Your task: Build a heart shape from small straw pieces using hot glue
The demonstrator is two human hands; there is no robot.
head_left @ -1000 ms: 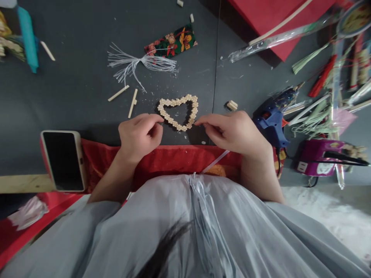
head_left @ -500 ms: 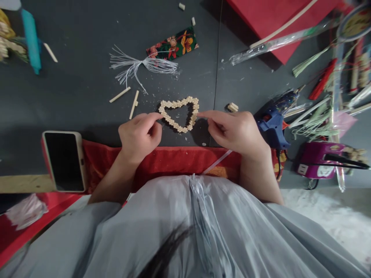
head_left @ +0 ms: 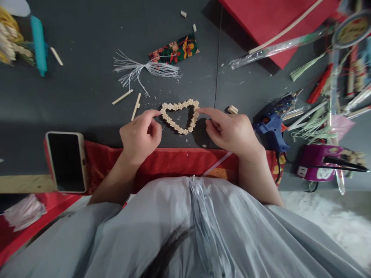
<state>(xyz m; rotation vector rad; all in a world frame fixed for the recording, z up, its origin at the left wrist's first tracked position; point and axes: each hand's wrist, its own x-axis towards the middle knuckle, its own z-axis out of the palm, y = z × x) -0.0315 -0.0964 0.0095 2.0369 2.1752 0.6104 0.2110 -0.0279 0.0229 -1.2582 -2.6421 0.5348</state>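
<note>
A heart-shaped ring (head_left: pixel 175 124) made of small cream flower-like clusters lies on the dark table in front of me. At its left edge is the tip of my left hand's (head_left: pixel 141 131) index finger. On the opposite side, my right hand's (head_left: pixel 228 129) index finger is stretched out to the ring's right edge. Both thumbs stand apart from the index fingers, and the other fingers are curled under. Neither hand wraps round the ring. Left of it lie two thin cream sticks, one of them a short stick (head_left: pixel 136 106) by my left hand. A few cut stick pieces (head_left: pixel 232 110) lie above my right hand.
A bundle of white strings (head_left: pixel 145 68) and a floral cloth strip (head_left: pixel 175 49) lie beyond the ring. At right are a blue glue gun (head_left: pixel 271 127), a purple power strip (head_left: pixel 317 162) and a red box (head_left: pixel 278 27). A phone (head_left: pixel 66 162) rests at the left table edge.
The whole view has shifted slightly, with the far table items lower in the picture. Both index fingers stay at the ring's sides. The ring looks a little flatter from top to bottom.
</note>
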